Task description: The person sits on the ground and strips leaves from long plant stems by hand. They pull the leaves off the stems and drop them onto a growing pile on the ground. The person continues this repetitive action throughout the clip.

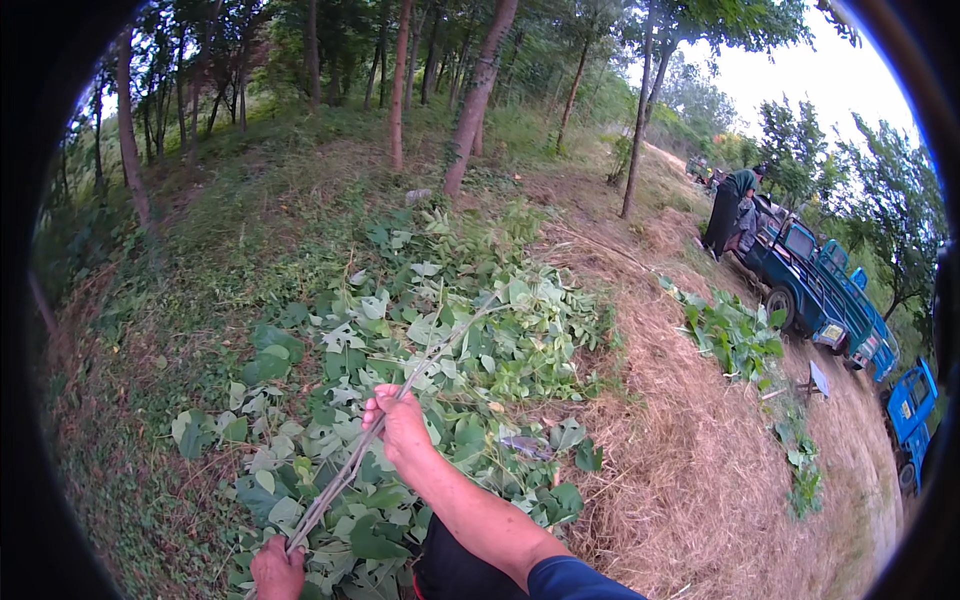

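A thin bundle of long grey-brown sticks (352, 459) runs slantwise from the lower left up towards the middle of the view. My right hand (397, 424) is closed around it about halfway along. Lower down, near the bottom edge, my left hand (277, 570) grips the same bundle. Its far tip reaches over a spread of cut leafy branches (442, 352) with broad green leaves, pale on their undersides. More of these leaves lie beneath both hands and around my dark-clothed leg (461, 566).
Dry straw (660, 450) covers the ground on the right, with another leafy heap (731, 334) on it. Beyond, a person (727, 214) bends beside a blue cargo tricycle (810, 262); another blue vehicle (911, 412) stands nearer. Tree trunks (480, 97) rise ahead from a grassy slope.
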The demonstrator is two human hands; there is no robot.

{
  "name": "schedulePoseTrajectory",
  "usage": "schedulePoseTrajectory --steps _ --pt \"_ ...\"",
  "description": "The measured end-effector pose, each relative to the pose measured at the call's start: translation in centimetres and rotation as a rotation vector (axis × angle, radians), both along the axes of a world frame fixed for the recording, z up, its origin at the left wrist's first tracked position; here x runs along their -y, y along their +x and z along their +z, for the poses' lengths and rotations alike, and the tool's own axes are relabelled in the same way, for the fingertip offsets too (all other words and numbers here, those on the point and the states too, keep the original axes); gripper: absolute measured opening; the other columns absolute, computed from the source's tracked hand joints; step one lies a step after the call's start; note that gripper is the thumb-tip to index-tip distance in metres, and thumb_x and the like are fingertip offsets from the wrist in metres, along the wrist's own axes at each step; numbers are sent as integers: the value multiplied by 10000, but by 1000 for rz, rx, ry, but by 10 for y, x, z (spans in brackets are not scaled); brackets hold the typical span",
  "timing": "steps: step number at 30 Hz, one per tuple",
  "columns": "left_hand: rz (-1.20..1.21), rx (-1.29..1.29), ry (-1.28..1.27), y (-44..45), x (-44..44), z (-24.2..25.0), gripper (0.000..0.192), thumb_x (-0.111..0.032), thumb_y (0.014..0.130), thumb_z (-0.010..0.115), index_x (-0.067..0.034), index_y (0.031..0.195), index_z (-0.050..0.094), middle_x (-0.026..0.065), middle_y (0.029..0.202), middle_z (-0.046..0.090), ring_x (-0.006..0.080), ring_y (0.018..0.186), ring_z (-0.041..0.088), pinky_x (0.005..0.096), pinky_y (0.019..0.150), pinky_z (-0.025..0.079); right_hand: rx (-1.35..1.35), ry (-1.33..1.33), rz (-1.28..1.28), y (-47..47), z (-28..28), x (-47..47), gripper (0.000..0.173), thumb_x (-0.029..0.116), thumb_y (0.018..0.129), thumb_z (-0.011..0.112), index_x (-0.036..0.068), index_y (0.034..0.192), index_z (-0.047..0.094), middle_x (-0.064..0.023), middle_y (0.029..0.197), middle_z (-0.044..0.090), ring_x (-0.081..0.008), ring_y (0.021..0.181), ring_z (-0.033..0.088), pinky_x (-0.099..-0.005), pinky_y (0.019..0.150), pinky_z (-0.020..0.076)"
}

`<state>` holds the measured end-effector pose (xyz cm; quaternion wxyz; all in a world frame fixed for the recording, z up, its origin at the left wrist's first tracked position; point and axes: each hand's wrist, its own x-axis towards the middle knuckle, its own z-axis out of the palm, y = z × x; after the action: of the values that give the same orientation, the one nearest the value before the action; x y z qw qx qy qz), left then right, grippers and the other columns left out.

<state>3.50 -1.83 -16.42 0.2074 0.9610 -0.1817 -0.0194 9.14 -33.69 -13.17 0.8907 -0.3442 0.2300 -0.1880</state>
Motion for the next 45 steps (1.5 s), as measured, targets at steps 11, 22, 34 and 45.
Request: schedulePoseTrajectory --steps 11,22,34,45 --pt "25 34 -34 2 -3 4 303 -236 743 767 -4 831 594 197 747 640 398 698 628 493 660 478 22 -3 -19 2 -3 5 65 54 962 468 68 1024 478 -81 790 578 -186 608 575 -355 568 533" --pt "-75 69 -101 -1 -3 -1 329 -264 750 774 -3 790 577 187 654 610 409 620 605 485 604 468 3 7 -32 4 -6 11 46 61 970 460 78 1006 483 -79 779 574 -193 597 563 -353 543 523" --pt "-76 -103 -285 -7 7 13 326 -224 741 791 27 722 584 165 579 572 319 525 559 404 549 457 -41 -31 -60 2 0 11 33 117 977 500 106 1002 482 -67 789 588 -178 602 587 -335 535 525" --pt "-3 -229 -452 -8 12 18 271 -186 801 733 32 718 594 83 553 535 151 514 473 340 513 427 -33 -98 -59 2 -1 9 189 236 955 591 119 1060 485 -53 905 622 -179 766 649 -341 671 550"
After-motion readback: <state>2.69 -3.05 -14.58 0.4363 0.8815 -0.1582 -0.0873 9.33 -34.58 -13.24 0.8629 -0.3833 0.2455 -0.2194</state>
